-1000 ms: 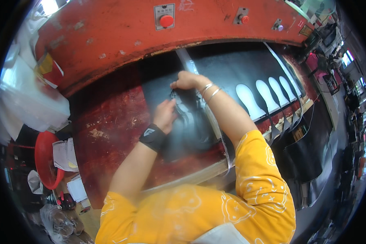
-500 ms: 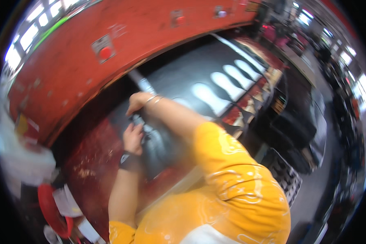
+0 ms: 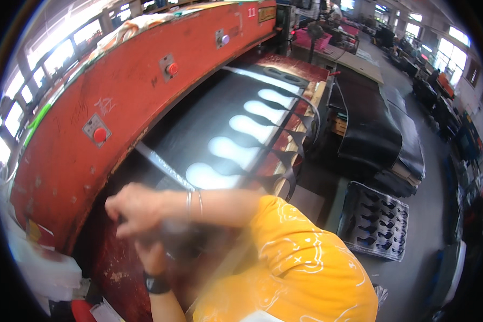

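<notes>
A black sheet [image 3: 220, 123] with a row of sole-shaped holes lies on the red bed of a press. My right hand [image 3: 130, 206], bracelets on its wrist, reaches across to the left over the sheet's near end with fingers curled. Just below it is my left hand [image 3: 151, 253], with a black band on the wrist. Both hands are blurred by motion. Something dark sits between them, and I cannot make out what it is or whether either hand grips it.
The red press beam [image 3: 145, 86] with round buttons hangs over the sheet. To the right lie a pile of black sheets [image 3: 373, 137] and a mat of black cut pieces [image 3: 378, 228]. White bags [image 3: 40, 268] are at the left. Other workstations fill the hall behind.
The view has swung, so the press now runs diagonally and more of the hall shows on the right. My two hands have stayed close together at the sheet's near end.
</notes>
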`<state>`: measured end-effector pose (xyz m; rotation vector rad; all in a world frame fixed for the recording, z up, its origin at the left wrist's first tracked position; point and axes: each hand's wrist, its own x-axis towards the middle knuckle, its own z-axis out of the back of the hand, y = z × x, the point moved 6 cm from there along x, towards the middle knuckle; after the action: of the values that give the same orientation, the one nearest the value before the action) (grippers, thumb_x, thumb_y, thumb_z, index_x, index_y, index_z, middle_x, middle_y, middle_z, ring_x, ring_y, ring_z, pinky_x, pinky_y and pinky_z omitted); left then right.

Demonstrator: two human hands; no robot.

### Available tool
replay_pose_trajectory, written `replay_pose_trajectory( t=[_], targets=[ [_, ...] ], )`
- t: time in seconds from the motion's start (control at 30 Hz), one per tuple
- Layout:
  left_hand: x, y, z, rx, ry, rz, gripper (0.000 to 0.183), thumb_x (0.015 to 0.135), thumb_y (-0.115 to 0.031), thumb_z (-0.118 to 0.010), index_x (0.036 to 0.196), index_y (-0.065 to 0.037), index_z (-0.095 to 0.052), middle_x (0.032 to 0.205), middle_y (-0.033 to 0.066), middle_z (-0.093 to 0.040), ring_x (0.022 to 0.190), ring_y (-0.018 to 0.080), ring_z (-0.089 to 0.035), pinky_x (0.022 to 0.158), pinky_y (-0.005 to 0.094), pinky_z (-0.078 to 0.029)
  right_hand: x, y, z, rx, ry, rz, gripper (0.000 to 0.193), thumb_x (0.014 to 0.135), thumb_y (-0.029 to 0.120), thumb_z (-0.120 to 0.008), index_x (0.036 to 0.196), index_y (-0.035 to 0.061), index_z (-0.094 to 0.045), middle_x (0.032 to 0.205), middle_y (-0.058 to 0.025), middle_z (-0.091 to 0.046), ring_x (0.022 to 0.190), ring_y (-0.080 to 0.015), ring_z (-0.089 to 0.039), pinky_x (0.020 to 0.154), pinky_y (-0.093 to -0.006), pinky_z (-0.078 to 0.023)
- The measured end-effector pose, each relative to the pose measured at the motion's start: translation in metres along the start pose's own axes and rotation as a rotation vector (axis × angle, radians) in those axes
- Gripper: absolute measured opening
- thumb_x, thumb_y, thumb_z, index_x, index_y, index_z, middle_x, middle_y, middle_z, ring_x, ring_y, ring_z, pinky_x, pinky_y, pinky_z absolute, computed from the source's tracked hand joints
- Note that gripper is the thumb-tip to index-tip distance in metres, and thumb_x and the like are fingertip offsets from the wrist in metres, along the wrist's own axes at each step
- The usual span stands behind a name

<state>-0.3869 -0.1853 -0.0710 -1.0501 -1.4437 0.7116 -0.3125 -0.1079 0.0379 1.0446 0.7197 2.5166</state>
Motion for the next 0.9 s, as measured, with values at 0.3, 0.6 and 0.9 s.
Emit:
replay_pose_trajectory(
  t=[0.3, 0.6, 0.9],
  targets=[
    [-0.038, -0.102, -0.002, 0.206, 0.279, 0.1, 0.052, 0.079, -0.026, -0.071, 0.121, -0.002, -0.053, 0.112, 0.013, -0.062, 0.1, 0.0226, -0.061, 0.088, 0.0365, -0.049, -0.004, 0.129, 0.007, 0.335, -0.041, 0.457, 0.053, 0.062, 0.031, -0.079, 0.102, 0.0016, -0.063, 0.099, -0.017, -0.065, 0.102, -0.0367, -0.058, 0.083, -0.0435, -0.048],
    [-0.079, -0.095, 0.033, 0.252, 0.044, 0.08, 0.054, 0.078, -0.028, -0.072, 0.12, -0.001, -0.054, 0.113, 0.0118, -0.062, 0.103, 0.0221, -0.06, 0.09, 0.0356, -0.048, 0.002, 0.135, -0.06, 0.427, 0.189, 0.573, 0.042, 0.068, 0.015, -0.073, 0.106, -0.0001, -0.065, 0.103, -0.0187, -0.066, 0.098, -0.0365, -0.062, 0.084, -0.0426, -0.05],
    [-0.104, -0.088, 0.059, 0.143, -0.062, 0.071, 0.055, 0.076, -0.029, -0.074, 0.119, -0.001, -0.056, 0.114, 0.0106, -0.062, 0.106, 0.0217, -0.059, 0.091, 0.0348, -0.047, 0.01, 0.173, -0.07, 0.205, 0.002, 0.714, 0.041, 0.062, 0.033, -0.076, 0.091, 0.0054, -0.067, 0.081, -0.0076, -0.066, 0.093, -0.0299, -0.061, 0.081, -0.0418, -0.046]
  ],
)
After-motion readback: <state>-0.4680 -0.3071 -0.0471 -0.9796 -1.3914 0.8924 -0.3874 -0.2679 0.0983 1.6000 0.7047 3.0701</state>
